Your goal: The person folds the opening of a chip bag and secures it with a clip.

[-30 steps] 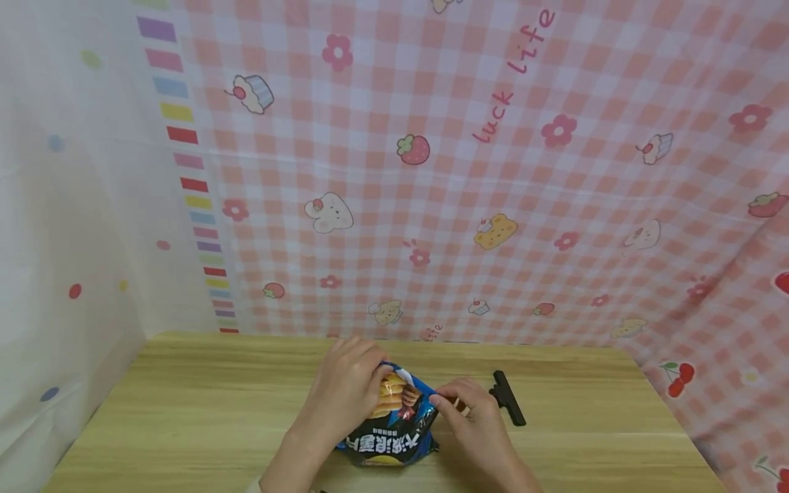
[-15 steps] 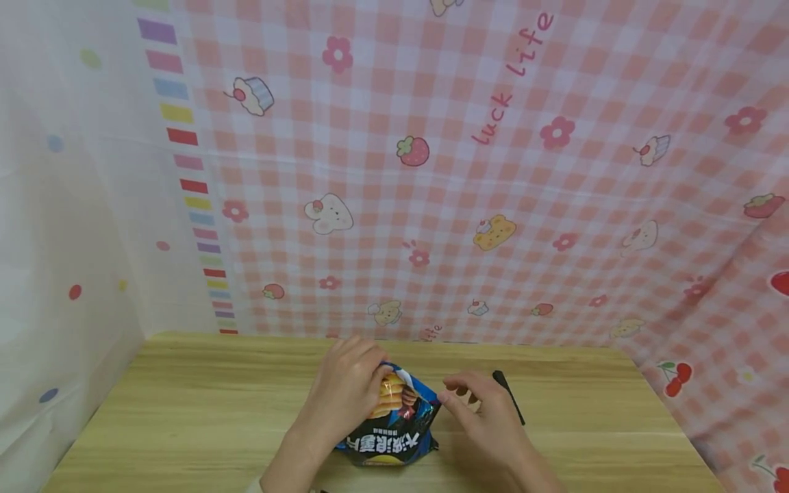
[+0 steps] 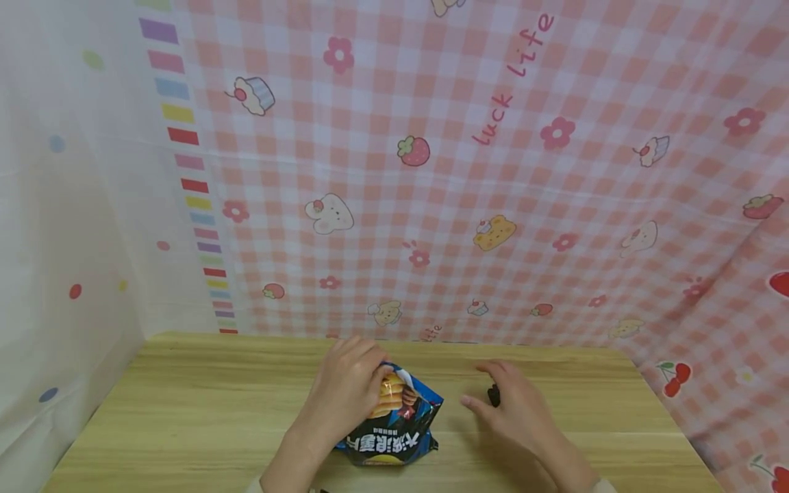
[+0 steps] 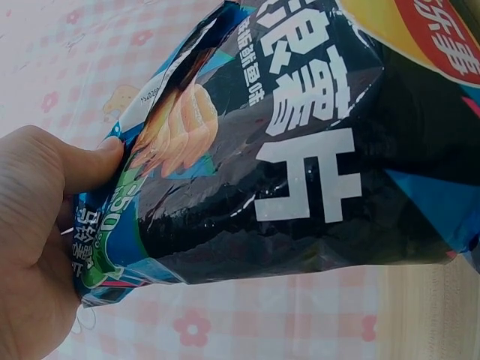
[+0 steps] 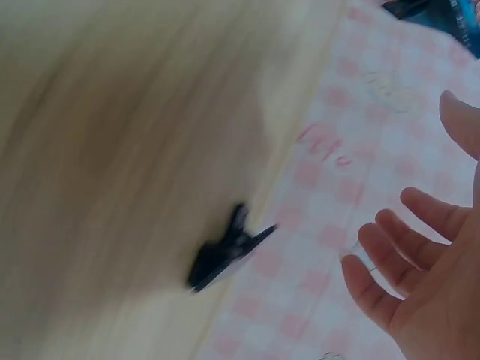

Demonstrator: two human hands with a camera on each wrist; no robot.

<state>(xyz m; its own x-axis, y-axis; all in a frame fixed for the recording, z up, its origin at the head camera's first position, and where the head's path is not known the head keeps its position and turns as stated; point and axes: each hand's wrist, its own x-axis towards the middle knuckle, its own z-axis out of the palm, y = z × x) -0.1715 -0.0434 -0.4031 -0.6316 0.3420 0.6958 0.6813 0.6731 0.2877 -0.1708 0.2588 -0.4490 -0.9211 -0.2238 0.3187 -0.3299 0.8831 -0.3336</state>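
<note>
Left hand [image 3: 348, 383] pinches the potato-chip bag [image 3: 397, 426] at the left of its far edge, thumb over the printed front, the other fingers out of sight behind. The grip presumably keeps that edge folded or gathered and steadies the bag, whose weight seems to sit on the tabletop [image 3: 216, 390]. Cannot tell whether the edge is sealed or cut. Bag lies printed face up and tilted, its lettering upside down to the wearer; far right corner unheld, standing free. Right hand [image 3: 520, 404] apart from the bag, thumb and loosely bent fingers spread, nothing between them. Black clip [image 5: 229, 247] on the tabletop close by, toward the rear; the right wrist view shows it clear of the fingers, though blurred. Likely lies there for easy reach of that hand. In the way: the right hand hides most of the clip from the head view, and the left covers the bag's far left corner. Small dark object [image 3: 320, 490] at the near edge of the view, too cropped to name. Beyond, a pink checked cloth [image 3: 370, 263] backs the tabletop; a white dotted cloth [image 3: 92, 226] hangs at left.
</note>
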